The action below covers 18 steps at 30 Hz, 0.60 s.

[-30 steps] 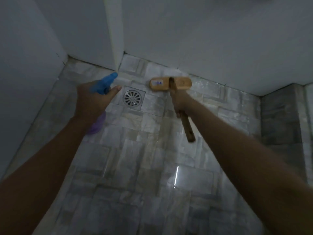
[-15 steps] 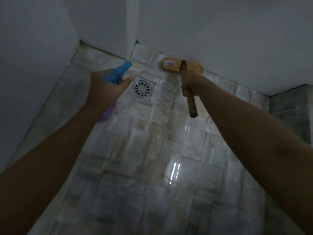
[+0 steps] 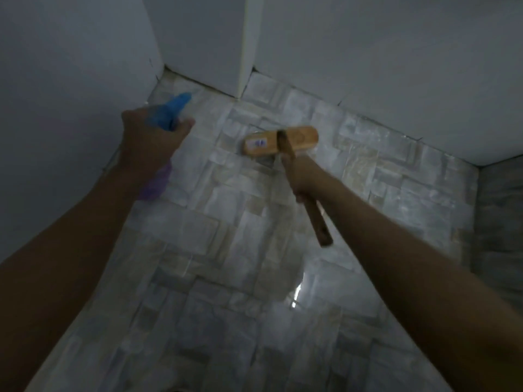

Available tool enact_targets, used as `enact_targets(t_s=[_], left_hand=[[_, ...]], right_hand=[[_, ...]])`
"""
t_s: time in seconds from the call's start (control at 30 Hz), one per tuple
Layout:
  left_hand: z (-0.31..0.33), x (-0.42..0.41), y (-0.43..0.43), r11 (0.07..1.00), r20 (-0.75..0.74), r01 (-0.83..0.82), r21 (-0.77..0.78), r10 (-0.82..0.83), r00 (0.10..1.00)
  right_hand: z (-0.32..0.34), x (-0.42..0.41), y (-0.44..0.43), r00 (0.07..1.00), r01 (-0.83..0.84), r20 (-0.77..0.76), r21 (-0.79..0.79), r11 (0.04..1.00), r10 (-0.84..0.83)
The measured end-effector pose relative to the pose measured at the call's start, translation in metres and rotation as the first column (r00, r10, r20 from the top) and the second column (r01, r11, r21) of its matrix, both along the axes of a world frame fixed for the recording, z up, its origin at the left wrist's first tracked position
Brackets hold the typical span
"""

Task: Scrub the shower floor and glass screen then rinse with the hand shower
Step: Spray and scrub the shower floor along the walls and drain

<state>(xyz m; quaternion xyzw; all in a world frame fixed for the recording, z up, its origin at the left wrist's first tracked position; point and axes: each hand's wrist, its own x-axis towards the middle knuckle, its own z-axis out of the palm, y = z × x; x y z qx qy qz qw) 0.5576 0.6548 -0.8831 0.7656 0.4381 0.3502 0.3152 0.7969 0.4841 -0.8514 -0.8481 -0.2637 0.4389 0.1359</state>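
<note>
A wooden scrub brush (image 3: 280, 141) with a short wooden handle rests head-down on the grey stone-tile shower floor (image 3: 232, 244), over the spot where the drain is hidden. My right hand (image 3: 304, 176) grips the handle just behind the head. My left hand (image 3: 150, 140) holds a spray bottle (image 3: 169, 114) with a blue trigger head and a purple body, nozzle aimed at the far left corner. The floor looks wet, with a light reflection near the middle.
White walls (image 3: 396, 66) close the floor at the back and on the left, with a narrow white corner post (image 3: 247, 46) between them. A darker tiled step or wall (image 3: 501, 222) rises on the right.
The brush head has been pulled back from the rear wall and now lies over the drain. My left hand with the spray bottle has stayed left of it. The view has shifted.
</note>
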Motion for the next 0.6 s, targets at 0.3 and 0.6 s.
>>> enact_targets(t_s=[0.3,0.6], left_hand=[[-0.001,-0.001,-0.001,0.998,0.081,-0.058,0.013,0.057,0.995],[-0.005,-0.007,0.004,0.997,0.067,-0.015,0.07,0.011,0.998]], right_hand=[[-0.009,0.001,0.035,0.998,-0.03,0.06,-0.007,1.0,0.03],[-0.01,0.015,0.069,0.978,0.21,-0.015,0.111,0.971,-0.209]])
